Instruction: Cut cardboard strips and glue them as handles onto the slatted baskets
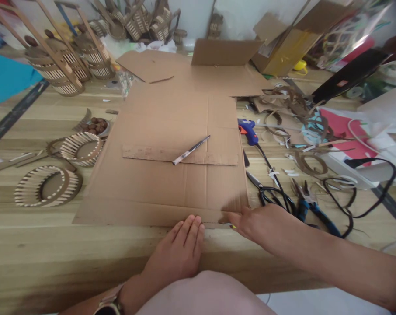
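Note:
A large flat cardboard sheet [158, 175] lies on the wooden table [53, 249] in front of me. My left hand [178, 253] rests flat on the table just below the sheet's near edge, fingers stretched out and empty. At the sheet's near right corner, my right hand [260, 225] has its fingers pinched around something small with a yellow tip that I cannot make out. A narrow cardboard strip [145, 154] lies across the middle of the sheet, with a slim silver and black pen-like tool [191, 150] on it.
Right of the sheet lie a blue glue gun [248, 130], black scissors [270, 192], blue-handled pliers [311, 205], cables and cardboard scraps. On the left are stick-built rings [47, 186], [81, 148] and a dish of brown beads [95, 126]. Stick baskets [60, 70] and boxes [283, 48] stand behind.

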### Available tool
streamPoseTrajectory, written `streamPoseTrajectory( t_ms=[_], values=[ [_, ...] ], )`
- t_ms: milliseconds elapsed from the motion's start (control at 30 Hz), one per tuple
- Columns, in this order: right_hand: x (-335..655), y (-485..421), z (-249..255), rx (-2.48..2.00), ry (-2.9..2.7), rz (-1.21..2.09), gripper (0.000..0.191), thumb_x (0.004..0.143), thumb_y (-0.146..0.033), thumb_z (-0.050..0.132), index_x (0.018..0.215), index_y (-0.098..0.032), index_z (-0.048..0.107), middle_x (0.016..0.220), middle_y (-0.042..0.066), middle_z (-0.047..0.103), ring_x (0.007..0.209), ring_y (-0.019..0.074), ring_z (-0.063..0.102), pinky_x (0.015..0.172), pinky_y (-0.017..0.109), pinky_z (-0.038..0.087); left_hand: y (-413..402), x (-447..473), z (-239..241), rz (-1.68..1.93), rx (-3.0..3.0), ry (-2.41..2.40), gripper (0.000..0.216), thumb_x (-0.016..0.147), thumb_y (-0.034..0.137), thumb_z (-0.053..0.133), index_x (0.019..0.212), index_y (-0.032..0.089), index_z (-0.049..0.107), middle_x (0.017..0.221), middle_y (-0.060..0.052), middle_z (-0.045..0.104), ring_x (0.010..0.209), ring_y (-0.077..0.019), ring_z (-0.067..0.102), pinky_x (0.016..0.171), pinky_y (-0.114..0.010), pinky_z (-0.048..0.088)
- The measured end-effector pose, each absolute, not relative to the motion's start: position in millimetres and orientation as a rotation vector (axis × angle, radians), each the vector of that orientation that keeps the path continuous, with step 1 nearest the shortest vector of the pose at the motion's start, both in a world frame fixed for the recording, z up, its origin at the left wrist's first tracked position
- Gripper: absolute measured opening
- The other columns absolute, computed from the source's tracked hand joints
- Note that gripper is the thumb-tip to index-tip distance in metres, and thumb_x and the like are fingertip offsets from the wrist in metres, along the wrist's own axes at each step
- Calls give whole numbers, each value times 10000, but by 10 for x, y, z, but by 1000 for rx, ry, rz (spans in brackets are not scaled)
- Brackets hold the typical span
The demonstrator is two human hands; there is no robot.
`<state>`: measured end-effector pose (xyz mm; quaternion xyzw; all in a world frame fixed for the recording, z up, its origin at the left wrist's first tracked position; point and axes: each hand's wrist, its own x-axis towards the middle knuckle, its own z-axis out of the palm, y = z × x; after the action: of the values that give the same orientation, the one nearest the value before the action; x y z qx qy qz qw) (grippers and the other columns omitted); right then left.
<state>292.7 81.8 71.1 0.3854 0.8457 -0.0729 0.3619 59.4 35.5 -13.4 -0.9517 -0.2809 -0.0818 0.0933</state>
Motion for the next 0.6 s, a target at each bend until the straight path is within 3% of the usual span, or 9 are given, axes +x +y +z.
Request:
streamPoseTrajectory(
  t_ms=[133, 400, 600],
  values=[
    [2961, 829, 733, 985, 2155, -170, 576, 768, 35, 542, 1288, -211, 567, 819, 65, 733, 600, 222, 722, 373, 234, 246, 358, 596, -111, -266, -2789, -845, 396, 987, 120, 303, 1230, 102, 615, 1215, -107, 704, 1125, -184, 652, 959, -301, 443],
    [3087, 794, 725, 1024, 2186, -186, 464, 832, -21, 538, 1245, -223, 596, 799, 69, 721, 601, 211, 714, 402, 221, 245, 291, 611, -204, -197, -2813, -908, 423, 979, 114, 290, 1295, 107, 571, 1275, -122, 668, 1215, -199, 599, 1002, -320, 425],
    [3218, 750, 654, 1023, 2247, -136, 468, 809, -32, 564, 1233, -228, 597, 820, 85, 715, 533, 184, 676, 398, 238, 157, 228, 615, -340, -181, -2814, -955, 435, 975, 129, 296, 1343, 110, 527, 1311, -137, 642, 1271, -217, 557, 1027, -343, 420]
  ],
)
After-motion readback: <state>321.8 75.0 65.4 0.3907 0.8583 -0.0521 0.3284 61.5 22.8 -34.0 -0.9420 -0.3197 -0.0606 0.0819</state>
